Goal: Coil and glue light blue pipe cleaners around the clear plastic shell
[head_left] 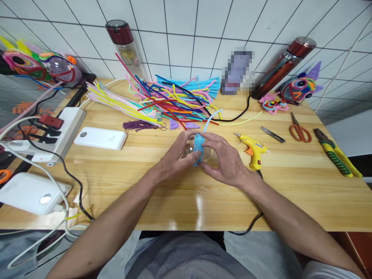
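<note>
Two hands meet at the middle of the wooden table (290,186). Head view: left hand (177,157) and right hand (225,159) both have fingers curled around one clear plastic ball (192,152), which is wrapped with a light blue pipe cleaner (199,149). The wrapped band runs roughly up and down across the ball; its free end (212,116) curves up and away toward the far side, to the right.

Counts: one yellow glue gun (253,149) just right of the right hand, nozzle pointing left; one pair of orange scissors (299,130); one small snips (272,134); one yellow-green pliers (337,157); two white power banks (100,138) (29,192); one power strip (61,131); two red-capped bottles (124,46) (285,64); one heap of mixed pipe cleaners (168,100).

Writing: a faint mark on the nearer-centre power bank, too small to read.
</note>
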A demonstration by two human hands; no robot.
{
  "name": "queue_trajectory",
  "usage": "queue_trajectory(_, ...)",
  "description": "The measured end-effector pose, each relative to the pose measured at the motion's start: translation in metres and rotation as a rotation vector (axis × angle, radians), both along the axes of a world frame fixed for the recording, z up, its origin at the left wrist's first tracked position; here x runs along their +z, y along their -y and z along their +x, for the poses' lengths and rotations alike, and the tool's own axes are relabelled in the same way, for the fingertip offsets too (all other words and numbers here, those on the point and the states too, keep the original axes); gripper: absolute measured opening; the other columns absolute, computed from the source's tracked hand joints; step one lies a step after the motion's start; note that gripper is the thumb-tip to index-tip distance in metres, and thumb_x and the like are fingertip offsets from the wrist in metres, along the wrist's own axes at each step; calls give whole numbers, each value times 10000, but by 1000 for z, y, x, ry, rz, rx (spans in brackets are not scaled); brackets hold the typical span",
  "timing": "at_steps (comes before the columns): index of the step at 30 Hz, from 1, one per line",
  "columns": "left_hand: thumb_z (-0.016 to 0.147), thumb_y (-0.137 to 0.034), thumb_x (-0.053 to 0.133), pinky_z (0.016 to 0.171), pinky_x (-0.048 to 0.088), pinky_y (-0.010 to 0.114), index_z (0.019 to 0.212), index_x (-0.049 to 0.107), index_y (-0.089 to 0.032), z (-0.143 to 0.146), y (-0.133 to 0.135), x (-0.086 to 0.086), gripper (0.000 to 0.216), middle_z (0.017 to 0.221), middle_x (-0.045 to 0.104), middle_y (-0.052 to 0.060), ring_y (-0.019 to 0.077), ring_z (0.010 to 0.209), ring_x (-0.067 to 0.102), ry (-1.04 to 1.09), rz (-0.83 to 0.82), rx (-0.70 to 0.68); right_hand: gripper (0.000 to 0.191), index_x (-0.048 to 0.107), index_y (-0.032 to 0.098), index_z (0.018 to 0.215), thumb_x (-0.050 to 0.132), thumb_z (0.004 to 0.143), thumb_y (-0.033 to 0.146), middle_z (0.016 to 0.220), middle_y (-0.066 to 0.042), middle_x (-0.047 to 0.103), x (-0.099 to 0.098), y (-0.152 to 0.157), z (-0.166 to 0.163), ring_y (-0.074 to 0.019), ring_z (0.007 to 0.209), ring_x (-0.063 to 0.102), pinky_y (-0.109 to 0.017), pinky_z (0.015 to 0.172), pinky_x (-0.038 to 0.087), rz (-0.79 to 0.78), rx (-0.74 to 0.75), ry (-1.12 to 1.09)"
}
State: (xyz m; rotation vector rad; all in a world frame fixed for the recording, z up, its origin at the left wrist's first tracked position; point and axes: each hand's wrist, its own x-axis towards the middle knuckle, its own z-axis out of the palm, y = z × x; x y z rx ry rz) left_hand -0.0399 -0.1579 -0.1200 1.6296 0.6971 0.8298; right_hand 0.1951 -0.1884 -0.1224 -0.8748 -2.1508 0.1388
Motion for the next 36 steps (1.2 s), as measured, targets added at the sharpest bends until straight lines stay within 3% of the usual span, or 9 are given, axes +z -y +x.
queue_trajectory(8, 989, -480, 756, 1198, 554, 527, 1521, 476, -237, 4, -2, -3, 649, 1569, 586, 170, 342, 1429, 625, -9, 86, 32, 528, 567, 292, 1478, 794, 1005, 348, 1565, -179, 714, 2, 1, -2, -375, 1467, 707, -636, 1135, 661, 1, -15, 4)
queue_trajectory(18, 982, -351, 739, 1246, 543, 546, 1524, 511, -243, 5, -4, -11, 597, 1566, 615, 159, 331, 1475, 614, -55, 201, 99, 546, 534, 267, 1487, 778, 1002, 334, 1561, -219, 709, 1, 1, -3, -390, 1470, 703, -647, 1118, 660, 13, -12, 11)
queue_trajectory(30, 966, -357, 752, 1220, 560, 533, 1510, 527, -243, 7, -2, -11, 600, 1564, 616, 166, 333, 1477, 620, -40, 196, 119, 553, 526, 272, 1482, 768, 984, 273, 1581, -226, 673, 3, 2, -4, -398, 1484, 676, -654, 1109, 644, 11, -11, 12)
queue_trajectory(36, 972, -338, 741, 1208, 573, 502, 1507, 510, -244, 7, -1, -9, 589, 1551, 621, 158, 311, 1450, 636, -55, 191, 116, 547, 534, 265, 1474, 766, 979, 281, 1469, -206, 711, 3, 1, -4, -394, 1427, 691, -656, 1118, 632, 44, -19, 18)
